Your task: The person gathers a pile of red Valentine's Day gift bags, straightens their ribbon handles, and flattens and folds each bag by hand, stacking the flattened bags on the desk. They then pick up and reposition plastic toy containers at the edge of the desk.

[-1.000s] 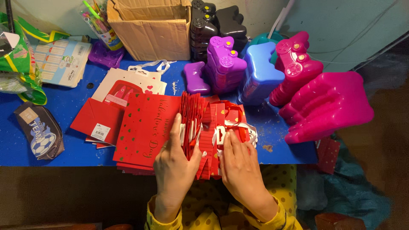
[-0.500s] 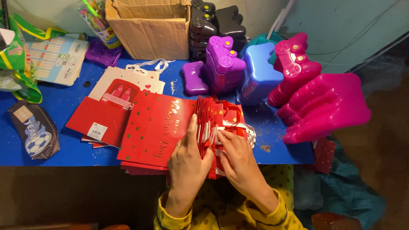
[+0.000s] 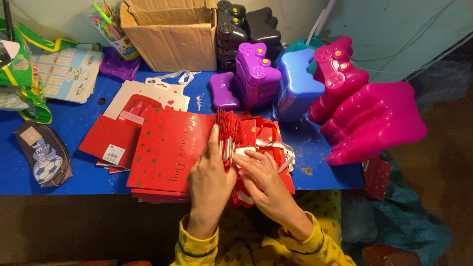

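A stack of flat red paper gift bags [image 3: 167, 150] with gold lettering and small hearts lies on the blue table [image 3: 79, 165]. My left hand [image 3: 211, 175] rests on the stack's right side, its thumb pressed against the upright edges of a bundle of red bags [image 3: 227, 129]. My right hand [image 3: 261, 180] lies just to the right, its fingers on the red bags with white ribbon handles [image 3: 276, 148], pinching one bag's edge. Both sleeves are yellow with dots.
A cardboard box [image 3: 170, 34] stands at the back. Beside it are stacks of controller-shaped plastic cases: black [image 3: 236, 27], purple [image 3: 253, 71], blue [image 3: 298, 83], pink [image 3: 337, 74] and a leaning pink pile [image 3: 374, 120]. White-and-red bags [image 3: 148, 96], a football pencil pouch [image 3: 44, 155] and papers [image 3: 69, 74] lie left.
The camera view has shifted slightly. My left hand slid right along the red stack toward the upright bundle, and my right hand's fingers moved in closer to it.
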`<state>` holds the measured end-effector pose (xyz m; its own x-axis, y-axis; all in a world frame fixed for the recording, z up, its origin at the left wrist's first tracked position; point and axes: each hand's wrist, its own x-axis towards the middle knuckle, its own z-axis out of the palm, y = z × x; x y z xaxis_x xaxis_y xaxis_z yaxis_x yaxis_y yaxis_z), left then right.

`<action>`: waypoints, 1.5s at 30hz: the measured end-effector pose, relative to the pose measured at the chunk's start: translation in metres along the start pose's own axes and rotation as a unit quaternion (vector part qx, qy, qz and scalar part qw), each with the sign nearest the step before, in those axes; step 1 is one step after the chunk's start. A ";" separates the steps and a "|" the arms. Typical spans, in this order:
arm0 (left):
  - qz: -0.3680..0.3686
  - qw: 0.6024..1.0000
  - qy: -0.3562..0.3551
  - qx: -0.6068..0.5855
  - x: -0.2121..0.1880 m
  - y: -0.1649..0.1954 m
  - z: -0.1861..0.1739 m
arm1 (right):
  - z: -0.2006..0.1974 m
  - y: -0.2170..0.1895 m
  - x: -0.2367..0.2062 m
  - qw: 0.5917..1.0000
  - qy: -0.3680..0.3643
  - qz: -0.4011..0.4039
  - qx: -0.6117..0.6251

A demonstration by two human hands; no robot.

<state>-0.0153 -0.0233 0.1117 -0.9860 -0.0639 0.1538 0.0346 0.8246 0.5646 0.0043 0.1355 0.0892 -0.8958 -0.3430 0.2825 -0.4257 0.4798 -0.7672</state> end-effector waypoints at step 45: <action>-0.072 0.980 0.060 -0.173 -0.023 -0.015 -0.105 | -0.016 -0.001 0.021 0.923 -0.105 0.144 0.341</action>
<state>0.0240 -0.0930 0.1849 -0.9589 -0.2492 0.1355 -0.0299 0.5637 0.8254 -0.0165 0.1409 0.1049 -0.8845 -0.4637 -0.0518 0.0691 -0.0204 -0.9974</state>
